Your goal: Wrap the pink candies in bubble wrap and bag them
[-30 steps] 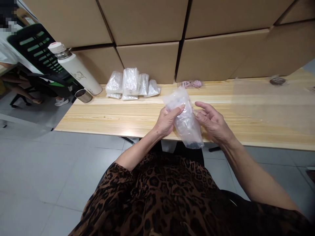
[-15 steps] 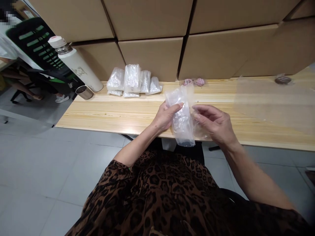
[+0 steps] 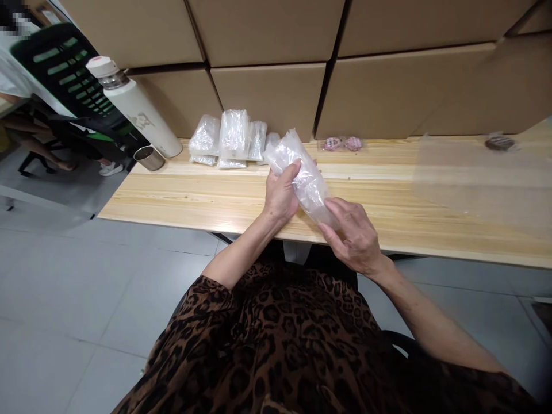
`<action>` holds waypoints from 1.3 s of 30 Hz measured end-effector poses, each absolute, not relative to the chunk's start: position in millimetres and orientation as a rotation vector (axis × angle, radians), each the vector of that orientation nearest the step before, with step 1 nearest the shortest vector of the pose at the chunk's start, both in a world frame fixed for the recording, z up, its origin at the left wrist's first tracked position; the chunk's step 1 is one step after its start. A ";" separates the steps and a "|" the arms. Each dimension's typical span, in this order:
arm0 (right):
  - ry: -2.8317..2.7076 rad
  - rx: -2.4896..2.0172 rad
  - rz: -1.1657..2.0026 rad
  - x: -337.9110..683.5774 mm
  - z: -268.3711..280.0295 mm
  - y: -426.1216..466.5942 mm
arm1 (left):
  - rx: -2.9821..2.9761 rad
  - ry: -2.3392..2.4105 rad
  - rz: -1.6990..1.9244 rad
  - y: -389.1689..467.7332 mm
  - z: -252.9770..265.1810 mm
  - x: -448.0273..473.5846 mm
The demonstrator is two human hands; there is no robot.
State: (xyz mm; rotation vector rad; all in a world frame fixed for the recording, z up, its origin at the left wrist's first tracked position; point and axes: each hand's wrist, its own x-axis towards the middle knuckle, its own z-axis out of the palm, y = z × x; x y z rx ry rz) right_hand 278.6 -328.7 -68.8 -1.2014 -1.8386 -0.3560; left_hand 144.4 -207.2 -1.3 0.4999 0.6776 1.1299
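Curved right hand (image 3: 354,234) around plastic packet (image 3: 308,184)

Soft light; white glare on plastic bag (image 3: 311,185); lower right dark, perhaps blurred.

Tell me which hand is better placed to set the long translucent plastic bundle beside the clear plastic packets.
Probably the left hand: it grips the long translucent plastic bundle with its thumb on top, and is nearer the clear plastic packets. The right hand is at the bundle's lower end, farther away.
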 end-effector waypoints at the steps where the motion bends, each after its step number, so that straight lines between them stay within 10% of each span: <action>1: -1.857 -1.200 -0.364 277.9 -69.2 -328.3 | 0.501 0.675 1.143 -207.6 0.8 144.7; 24: -1.895 -1.394 -0.628 276.6 -70.6 -320.1 | 0.648 0.525 1.333 -198.8 -7.5 145.8; 33: -0.938 -1.139 0.955 270.4 -33.2 -332.5 | 1.342 0.361 1.201 -203.5 4.0 120.4; 39: -0.716 -1.014 1.129 275.9 -37.4 -317.2 | 1.610 0.167 0.954 -218.4 10.5 104.6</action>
